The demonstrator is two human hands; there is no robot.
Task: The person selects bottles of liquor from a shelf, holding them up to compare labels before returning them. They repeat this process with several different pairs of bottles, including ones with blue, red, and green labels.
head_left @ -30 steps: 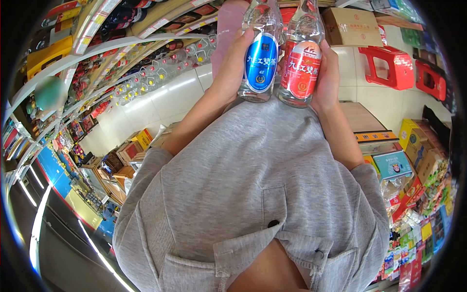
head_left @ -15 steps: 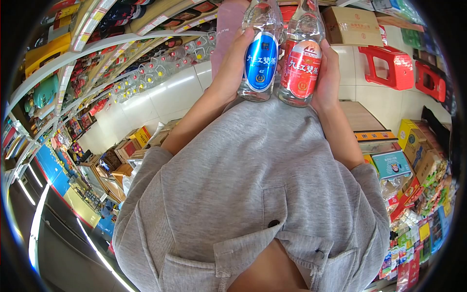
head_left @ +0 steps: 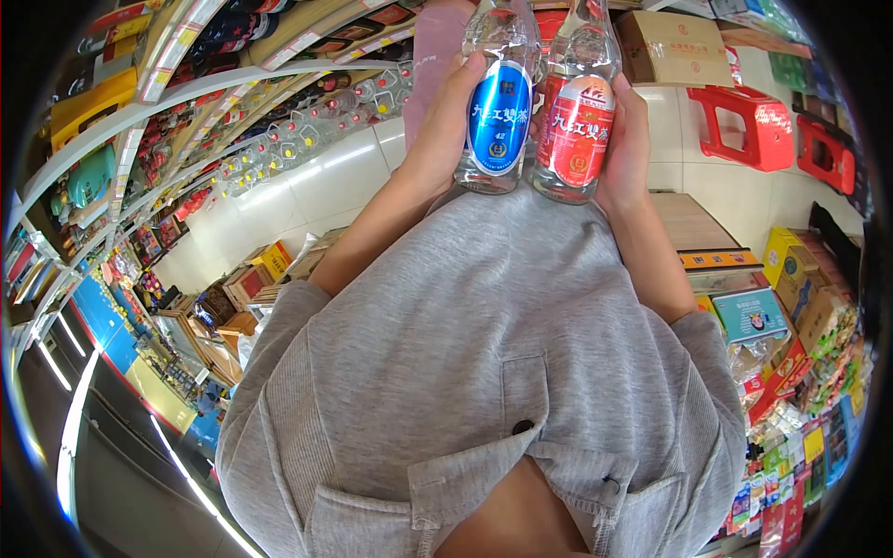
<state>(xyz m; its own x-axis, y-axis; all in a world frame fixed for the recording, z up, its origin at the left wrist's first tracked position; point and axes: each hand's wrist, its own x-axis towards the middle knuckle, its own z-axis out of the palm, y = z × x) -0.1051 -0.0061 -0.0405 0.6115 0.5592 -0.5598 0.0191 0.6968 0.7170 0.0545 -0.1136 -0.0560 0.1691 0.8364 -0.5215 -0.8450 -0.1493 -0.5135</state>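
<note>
Clear glass in both hands: blue bottle (head_left: 499, 116) just past 12 o'clock, red bottle (head_left: 577, 130) at 1, named by their labels. Side by side, close, roughly upright in view, bases toward the wearer's grey shirt (head_left: 446, 307). Tops of both cut off by the upper edge; caps out of sight. Contents look colourless; fill level can't be made out.

Left hand (head_left: 445, 121) part closed round the blue bottle's outer side, thumb lying along the glass, most of the fingers hidden behind. Right hand (head_left: 628, 149) curled on the red bottle's outer side, some of its fingers lost behind glass and label.

Pink cloth (head_left: 437, 65) at 12, behind the left hand, mostly covered; whose or what, unclear. Something red (head_left: 553, 26) between the bottle necks, largely masked.

Carton (head_left: 674, 51) between 1 and 2, brown, contents hidden. Red frames (head_left: 744, 130) at 2, open gaps showing pale floor (head_left: 730, 191). Yellow box (head_left: 786, 265) at 3, inside not visible. Jugs (head_left: 298, 135) between 10 and 11, clear, red and yellow caps, in rows; contents uncertain. Shelves (head_left: 186, 51) beyond them, stock warped and clipped by the dark lens rim. Small packets at 4 too crowded to read.
</note>
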